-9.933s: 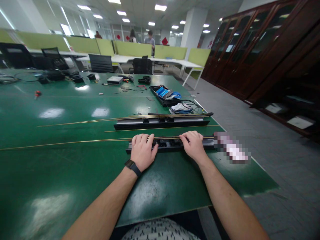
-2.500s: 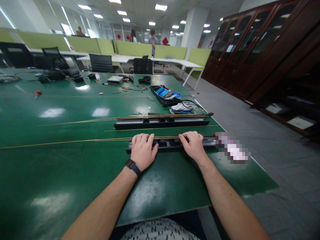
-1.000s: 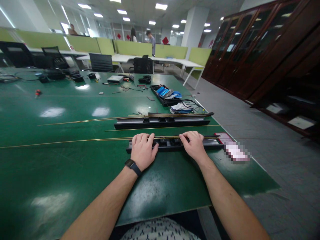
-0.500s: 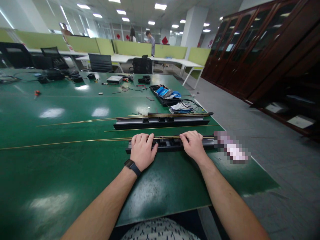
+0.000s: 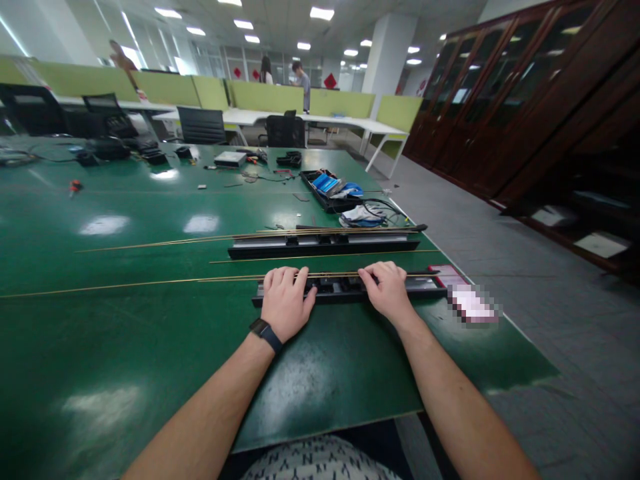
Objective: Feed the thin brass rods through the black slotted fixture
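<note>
A long black rail [image 5: 350, 299] with a grey channel and dark blocks lies crosswise on the green table. Thin brass-coloured rods [image 5: 333, 275] run along its far side and stretch out to the left. My left hand [image 5: 286, 301], with a dark watch on its wrist, grips the rail's left part; its fingers drape over the rods and far edge, the thumb on the near side. Right of the middle, my right hand [image 5: 386, 287] is closed with thumb and forefinger pinched at the rods. Its other fingers curl and are partly hidden. Between my hands the blocks show.
Behind lies a second black rail [image 5: 325, 248] with more rods along it. A single rod [image 5: 320, 257] lies between the rails. At right is a flat pink-edged thing [image 5: 450, 275], partly pixelated. Farther back are a black tray [image 5: 313, 189] and white gloves [image 5: 363, 215].
My hands stay almost where they were on the rail and rods. A person far back at the left has risen higher above the partition.
</note>
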The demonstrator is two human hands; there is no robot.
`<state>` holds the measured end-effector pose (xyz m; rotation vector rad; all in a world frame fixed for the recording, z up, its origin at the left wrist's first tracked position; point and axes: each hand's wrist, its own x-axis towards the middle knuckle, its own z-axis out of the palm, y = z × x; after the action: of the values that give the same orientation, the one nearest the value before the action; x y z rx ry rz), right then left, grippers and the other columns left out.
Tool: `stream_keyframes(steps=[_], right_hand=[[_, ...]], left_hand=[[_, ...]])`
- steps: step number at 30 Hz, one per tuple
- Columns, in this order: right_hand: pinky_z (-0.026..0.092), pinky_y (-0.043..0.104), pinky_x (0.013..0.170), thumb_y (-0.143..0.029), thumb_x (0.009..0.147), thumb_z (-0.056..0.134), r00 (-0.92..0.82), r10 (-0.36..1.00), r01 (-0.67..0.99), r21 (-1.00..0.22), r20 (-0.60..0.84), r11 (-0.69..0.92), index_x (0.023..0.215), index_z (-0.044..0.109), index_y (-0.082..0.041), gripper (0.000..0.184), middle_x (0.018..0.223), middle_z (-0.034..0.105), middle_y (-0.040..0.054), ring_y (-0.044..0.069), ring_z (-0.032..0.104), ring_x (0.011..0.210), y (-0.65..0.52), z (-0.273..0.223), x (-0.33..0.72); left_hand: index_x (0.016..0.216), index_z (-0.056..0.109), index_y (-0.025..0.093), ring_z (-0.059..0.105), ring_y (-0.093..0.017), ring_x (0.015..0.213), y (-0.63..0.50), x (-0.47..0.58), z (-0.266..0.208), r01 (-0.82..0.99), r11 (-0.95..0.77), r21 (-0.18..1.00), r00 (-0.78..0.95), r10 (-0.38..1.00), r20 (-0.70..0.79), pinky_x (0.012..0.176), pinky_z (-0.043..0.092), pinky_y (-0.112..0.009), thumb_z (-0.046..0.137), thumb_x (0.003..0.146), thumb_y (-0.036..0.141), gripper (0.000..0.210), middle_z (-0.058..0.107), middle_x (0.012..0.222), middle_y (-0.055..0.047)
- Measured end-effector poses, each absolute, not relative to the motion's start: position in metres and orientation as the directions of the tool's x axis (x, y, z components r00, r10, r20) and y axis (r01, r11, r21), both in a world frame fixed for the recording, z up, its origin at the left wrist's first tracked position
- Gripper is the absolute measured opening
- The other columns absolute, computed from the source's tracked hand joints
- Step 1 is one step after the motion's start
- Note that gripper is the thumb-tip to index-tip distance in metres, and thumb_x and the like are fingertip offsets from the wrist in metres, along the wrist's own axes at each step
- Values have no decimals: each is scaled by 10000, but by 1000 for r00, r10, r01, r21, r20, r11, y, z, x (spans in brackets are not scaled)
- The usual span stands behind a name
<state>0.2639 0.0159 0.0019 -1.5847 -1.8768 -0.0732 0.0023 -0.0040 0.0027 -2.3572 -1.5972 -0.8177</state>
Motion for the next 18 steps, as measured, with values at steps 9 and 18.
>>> stream_keyframes(steps=[9,18], right_hand=[[301,413,907,-491,1003,511,-31,856,899,-359,516,249,829,680,-243,346,894,735,42,232,579,961,15,2,262],[303,410,912,-449,1002,507,-25,862,890,-381,506,249,802,655,-233,329,882,725,40,227,573,953,15,4,263]], left_hand=[[1317,619,205,555,-321,1178,-4,2,3,900,-408,155,270,800,535,1059,362,-502,535,974,403,405,669,1187,-144],[1320,615,199,556,-321,1176,-4,3,4,899,-408,160,270,802,533,1058,360,-500,530,978,402,407,670,1181,-142]])
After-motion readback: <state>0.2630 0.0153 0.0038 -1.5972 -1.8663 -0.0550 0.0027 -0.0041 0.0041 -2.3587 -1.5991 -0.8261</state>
